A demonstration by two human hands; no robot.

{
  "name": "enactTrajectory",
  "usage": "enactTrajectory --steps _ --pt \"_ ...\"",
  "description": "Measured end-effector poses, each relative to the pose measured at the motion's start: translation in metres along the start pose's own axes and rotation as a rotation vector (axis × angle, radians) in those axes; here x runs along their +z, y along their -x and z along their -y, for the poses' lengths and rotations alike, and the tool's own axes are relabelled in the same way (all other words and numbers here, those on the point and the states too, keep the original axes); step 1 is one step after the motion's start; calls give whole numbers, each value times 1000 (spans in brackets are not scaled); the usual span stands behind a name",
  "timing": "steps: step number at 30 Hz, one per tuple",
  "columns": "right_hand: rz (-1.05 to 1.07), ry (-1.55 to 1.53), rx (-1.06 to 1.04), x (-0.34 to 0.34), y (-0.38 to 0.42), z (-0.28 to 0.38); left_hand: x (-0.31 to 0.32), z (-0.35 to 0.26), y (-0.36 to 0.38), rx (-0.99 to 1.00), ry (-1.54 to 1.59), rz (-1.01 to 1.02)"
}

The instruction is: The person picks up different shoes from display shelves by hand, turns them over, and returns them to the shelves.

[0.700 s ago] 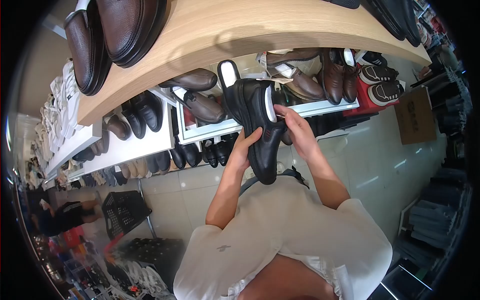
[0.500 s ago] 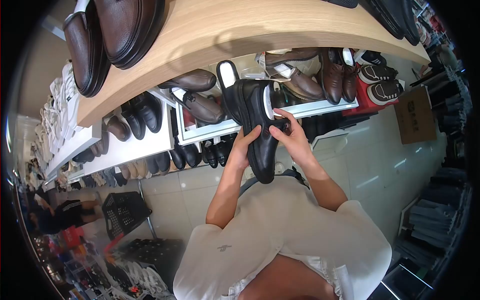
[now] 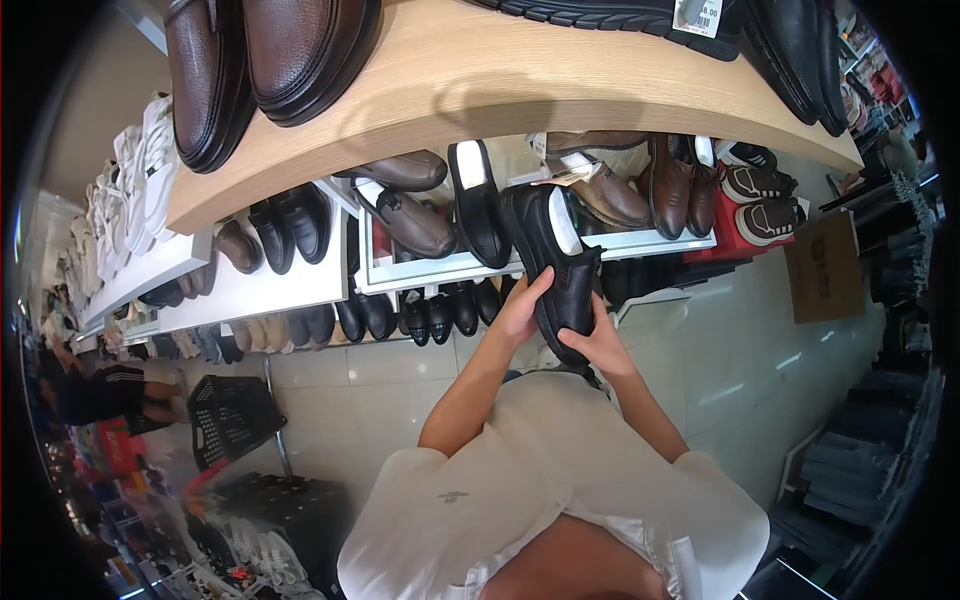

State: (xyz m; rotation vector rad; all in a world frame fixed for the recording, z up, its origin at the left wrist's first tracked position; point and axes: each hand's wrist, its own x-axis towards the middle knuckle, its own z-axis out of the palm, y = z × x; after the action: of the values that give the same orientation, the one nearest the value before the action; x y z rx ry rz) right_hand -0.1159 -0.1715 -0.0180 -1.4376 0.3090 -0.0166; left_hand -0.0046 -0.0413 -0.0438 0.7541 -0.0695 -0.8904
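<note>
Black shoe (image 3: 558, 265): leather slip-on with a white insole, held in the air in front of the white shelf (image 3: 440, 270), toe end down toward the person, heel end up and just in front of the shelf edge.

Left hand (image 3: 520, 315): grip closed around the shoe's left side, thumb laid against the upper, fingers behind it.

Right hand (image 3: 600, 343): grip cupped under the toe end and lower right side of the shoe, fingers wrapped onto the sole; how tightly it closes cannot be told.

Black loafer (image 3: 478, 205): stands on the white shelf just left of the held shoe, white insole showing; whether the two touch cannot be told.

Brown shoes (image 3: 405, 205): on the same shelf, left of the black loafer. Further brown pairs (image 3: 660, 180) lie to the right of the held shoe.

Wooden shelf (image 3: 480, 90): curved board above, carrying large brown shoes (image 3: 260, 70) at its left end and dark shoes at its right.

Black basket (image 3: 230, 430): on the tiled floor, well to the left of the person.

Cardboard box (image 3: 822, 265): on the floor at the right.
</note>
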Motion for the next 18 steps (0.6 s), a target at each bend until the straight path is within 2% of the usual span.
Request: enactTrajectory --steps 3,4,7,8,9,10,11,12,13,18 --pt "-54 49 184 -1 7 -11 -9 11 -4 -96 -97 15" --pt "-58 49 179 -3 5 -21 -11 14 -6 -96 -99 21" --pt "-145 100 120 -9 -12 -57 -7 12 -11 -204 -237 -183" --pt "-227 252 6 -7 -18 -63 -14 13 -11 -202 -245 -182" --pt "-309 403 -111 -5 -24 -64 -28 18 -13 -155 -268 -233" --pt "-309 398 -119 -1 -32 -60 -40 22 -14 -106 -290 -283" --pt "-377 512 -140 4 -40 -56 -52 27 -12 -80 -304 -367" --pt "-446 622 -160 9 -48 -53 -54 27 -3 -77 -313 -366" --pt "-447 625 -255 11 -62 -55 -54 25 6 -61 -327 -435" --pt "-434 661 -302 20 -120 -61 -63 31 44 -40 -363 -592"
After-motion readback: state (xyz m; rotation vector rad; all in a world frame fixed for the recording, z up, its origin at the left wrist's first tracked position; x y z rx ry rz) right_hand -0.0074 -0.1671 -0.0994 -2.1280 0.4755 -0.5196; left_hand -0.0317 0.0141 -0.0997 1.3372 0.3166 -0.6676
